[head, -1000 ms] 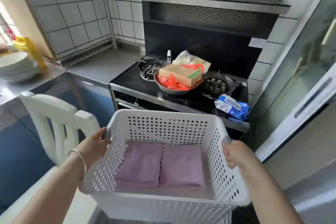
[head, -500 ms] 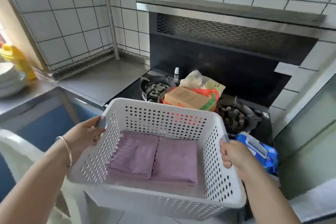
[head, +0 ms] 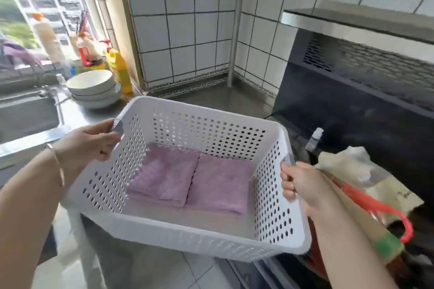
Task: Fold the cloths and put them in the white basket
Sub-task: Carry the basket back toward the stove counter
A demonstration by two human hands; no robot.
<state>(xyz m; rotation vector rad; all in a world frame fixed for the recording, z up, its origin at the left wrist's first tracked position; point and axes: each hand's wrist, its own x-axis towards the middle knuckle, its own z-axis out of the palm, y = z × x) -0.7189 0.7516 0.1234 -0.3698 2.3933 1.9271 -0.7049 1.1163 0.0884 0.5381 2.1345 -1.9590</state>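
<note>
Stacked pale ceramic bowls [head: 94,88] near left end of grey steel counter [head: 211,98]; yellow plastic bottle [head: 119,68] just behind, by window. Small white dropper bottle [head: 314,139] upright on black stove [head: 352,124].

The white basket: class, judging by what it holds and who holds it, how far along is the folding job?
Done: two folded purple cloths lie flat, side by side, on the floor of the white basket. In hand: the left hand and right hand grip its side handles, holding it up by the steel counter. Left: no unfolded cloth shows here, so probably only setting the basket down.
</note>
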